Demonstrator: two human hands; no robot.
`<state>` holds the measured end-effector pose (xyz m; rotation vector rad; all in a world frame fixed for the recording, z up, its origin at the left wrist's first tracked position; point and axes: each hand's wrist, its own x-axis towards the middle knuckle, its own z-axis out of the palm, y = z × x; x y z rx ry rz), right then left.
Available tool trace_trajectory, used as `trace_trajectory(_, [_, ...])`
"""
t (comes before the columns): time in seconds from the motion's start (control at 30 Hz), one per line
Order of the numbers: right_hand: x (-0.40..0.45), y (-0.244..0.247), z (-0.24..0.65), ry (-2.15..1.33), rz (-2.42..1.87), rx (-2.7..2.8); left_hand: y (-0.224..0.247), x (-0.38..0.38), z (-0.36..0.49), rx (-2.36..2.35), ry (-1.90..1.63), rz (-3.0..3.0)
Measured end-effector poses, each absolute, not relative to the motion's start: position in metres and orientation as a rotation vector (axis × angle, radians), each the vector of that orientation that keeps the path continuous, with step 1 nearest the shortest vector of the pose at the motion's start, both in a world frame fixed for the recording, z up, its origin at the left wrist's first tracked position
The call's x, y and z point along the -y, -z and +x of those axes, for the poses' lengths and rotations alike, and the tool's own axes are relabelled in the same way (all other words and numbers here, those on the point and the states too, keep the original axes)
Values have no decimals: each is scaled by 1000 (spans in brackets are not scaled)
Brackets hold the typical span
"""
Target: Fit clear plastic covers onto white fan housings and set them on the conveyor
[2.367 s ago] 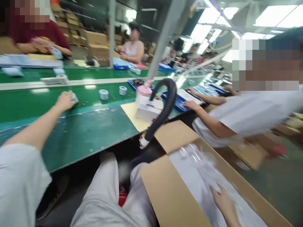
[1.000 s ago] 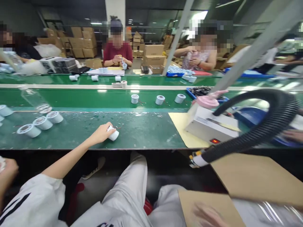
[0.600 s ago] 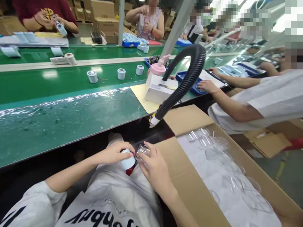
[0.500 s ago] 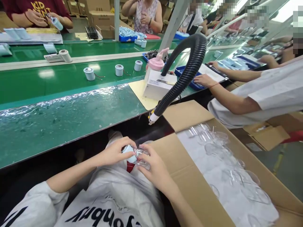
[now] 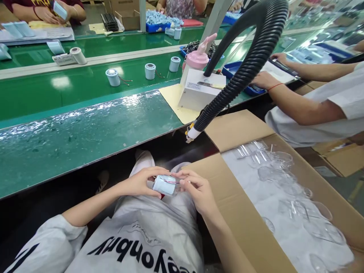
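Left of the open cardboard carton [image 5: 241, 216], above the lap [image 5: 182, 210], the left hand [image 5: 140, 182] and the right hand [image 5: 198, 189] are held close together: a light-blue cylinder [image 5: 163, 185] is clamped in the first, and thin wires [image 5: 171, 182] at its carton-side end are pinched in the second. The step in hand is judged to be the handling of those wires; a steady, snag-free hold seems called for next. Smooth and pale, the cylinder is turned on its side, apparently sheathed in clear material [image 5: 173, 192] whose extent cannot be told, with reddish and dark strands along it.
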<state>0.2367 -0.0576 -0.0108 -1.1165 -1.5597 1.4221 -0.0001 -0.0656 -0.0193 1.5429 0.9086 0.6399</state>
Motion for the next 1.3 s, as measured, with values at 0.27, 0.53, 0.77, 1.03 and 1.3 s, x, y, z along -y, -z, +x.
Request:
trace_trajectory(0.27, [68, 12, 248, -1074, -878, 2056, 14, 80, 7, -943, -707, 1061])
trace_trajectory(0.53, [72, 9, 251, -1025, -842, 2073, 3, 82, 1, -921, -692, 1410])
trace_trajectory(0.77, [72, 1, 253, -1246, -923, 1975, 1, 81, -2, -807, -758, 1613])
trace_trajectory(1.03, [73, 3, 253, -1488, -992, 1809, 5, 80, -6, -748, -786, 1735])
trace_trajectory(1.3, [73, 0, 247, -1660, -1046, 1602, 5, 81, -7, -747, -796, 1731])
